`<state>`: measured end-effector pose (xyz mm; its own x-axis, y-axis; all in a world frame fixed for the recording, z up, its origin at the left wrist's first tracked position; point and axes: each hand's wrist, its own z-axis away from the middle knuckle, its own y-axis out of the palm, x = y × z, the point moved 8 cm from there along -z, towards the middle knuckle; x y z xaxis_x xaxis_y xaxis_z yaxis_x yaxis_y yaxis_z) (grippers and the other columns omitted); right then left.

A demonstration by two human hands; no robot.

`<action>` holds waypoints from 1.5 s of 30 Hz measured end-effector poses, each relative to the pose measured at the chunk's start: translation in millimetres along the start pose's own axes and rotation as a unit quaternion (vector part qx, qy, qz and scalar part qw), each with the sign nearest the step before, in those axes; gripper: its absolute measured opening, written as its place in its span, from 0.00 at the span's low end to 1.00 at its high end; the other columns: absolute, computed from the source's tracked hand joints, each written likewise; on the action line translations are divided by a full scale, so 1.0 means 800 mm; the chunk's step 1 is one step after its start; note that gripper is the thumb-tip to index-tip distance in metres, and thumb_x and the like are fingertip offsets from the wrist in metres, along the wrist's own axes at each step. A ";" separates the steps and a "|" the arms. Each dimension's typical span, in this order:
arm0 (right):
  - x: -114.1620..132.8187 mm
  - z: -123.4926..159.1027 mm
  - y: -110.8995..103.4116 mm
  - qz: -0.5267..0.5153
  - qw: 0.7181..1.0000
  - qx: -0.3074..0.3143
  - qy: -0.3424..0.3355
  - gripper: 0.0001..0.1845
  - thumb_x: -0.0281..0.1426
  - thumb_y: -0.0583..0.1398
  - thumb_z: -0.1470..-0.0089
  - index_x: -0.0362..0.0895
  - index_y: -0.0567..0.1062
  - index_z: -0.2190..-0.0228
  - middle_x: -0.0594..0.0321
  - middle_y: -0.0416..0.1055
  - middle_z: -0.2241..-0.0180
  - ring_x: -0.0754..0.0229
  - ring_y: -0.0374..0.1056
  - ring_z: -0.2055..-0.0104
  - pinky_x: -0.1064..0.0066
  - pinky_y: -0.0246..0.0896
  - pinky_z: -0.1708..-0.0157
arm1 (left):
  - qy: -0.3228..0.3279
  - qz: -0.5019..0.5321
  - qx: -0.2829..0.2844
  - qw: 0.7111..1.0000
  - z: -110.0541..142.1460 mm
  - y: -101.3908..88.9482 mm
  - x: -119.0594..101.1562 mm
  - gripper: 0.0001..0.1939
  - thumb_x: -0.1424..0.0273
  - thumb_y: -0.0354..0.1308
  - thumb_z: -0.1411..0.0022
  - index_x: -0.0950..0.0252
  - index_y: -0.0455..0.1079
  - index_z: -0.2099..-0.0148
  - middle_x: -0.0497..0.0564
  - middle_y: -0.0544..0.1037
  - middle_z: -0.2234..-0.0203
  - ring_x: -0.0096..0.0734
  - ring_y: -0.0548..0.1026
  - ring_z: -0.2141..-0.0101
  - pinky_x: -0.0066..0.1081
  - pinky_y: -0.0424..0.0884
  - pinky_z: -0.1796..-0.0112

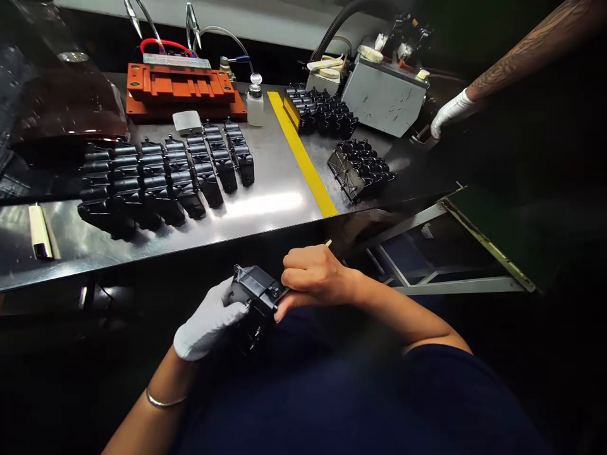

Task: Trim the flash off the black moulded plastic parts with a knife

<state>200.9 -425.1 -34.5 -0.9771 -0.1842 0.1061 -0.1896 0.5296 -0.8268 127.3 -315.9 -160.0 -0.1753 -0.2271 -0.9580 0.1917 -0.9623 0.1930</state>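
Observation:
My left hand (208, 321), in a white fabric glove, grips a black plastic moulded part (256, 294) in front of my body. My bare right hand (315, 276) is closed at the part's right end, with its thumb side against it. A thin pale stick tip (328, 242) pokes out above my right fingers, and what it belongs to is hidden in my fist. The underside of the black part is in shadow.
A steel workbench (279, 208) with a yellow stripe holds rows of black parts, an orange fixture (180, 88), and a dispensing bottle (255, 104). A grey box (384, 95) stands at the back. A co-worker's gloved hand (453, 112) reaches in at top right.

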 end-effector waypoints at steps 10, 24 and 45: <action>-0.008 0.007 0.017 -0.097 0.989 0.094 0.057 0.32 0.53 0.51 0.41 0.43 0.60 0.85 0.69 0.54 0.85 0.69 0.51 0.82 0.72 0.37 0.80 | -0.003 -0.008 0.005 1.000 0.000 0.001 0.000 0.24 0.55 0.67 0.52 0.67 0.76 0.57 0.55 0.79 0.69 0.39 0.74 0.69 0.33 0.73 0.67; -0.054 0.051 0.059 -0.364 0.845 0.052 0.388 0.16 0.41 0.64 0.51 0.39 0.74 0.74 0.67 0.66 0.79 0.70 0.57 0.78 0.77 0.52 0.79 | 0.164 -0.234 -0.235 0.929 0.015 -0.033 -0.074 0.26 0.70 0.70 0.53 0.56 0.73 0.49 0.49 0.78 0.57 0.38 0.75 0.56 0.36 0.70 0.50; -0.043 0.105 0.099 -0.337 0.794 -0.171 0.477 0.17 0.40 0.49 0.35 0.44 0.68 0.52 0.69 0.62 0.77 0.67 0.60 0.76 0.74 0.60 0.73 | -0.194 0.446 -0.257 0.835 0.025 0.027 0.041 0.11 0.73 0.54 0.35 0.61 0.75 0.54 0.51 0.82 0.61 0.32 0.80 0.61 0.32 0.79 0.61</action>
<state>227.9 -446.4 -149.9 -0.2403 0.1042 0.9651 -0.5555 0.8006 -0.2247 106.3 -347.5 -183.0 -0.0233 -0.9465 -0.3218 0.7850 -0.2166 0.5804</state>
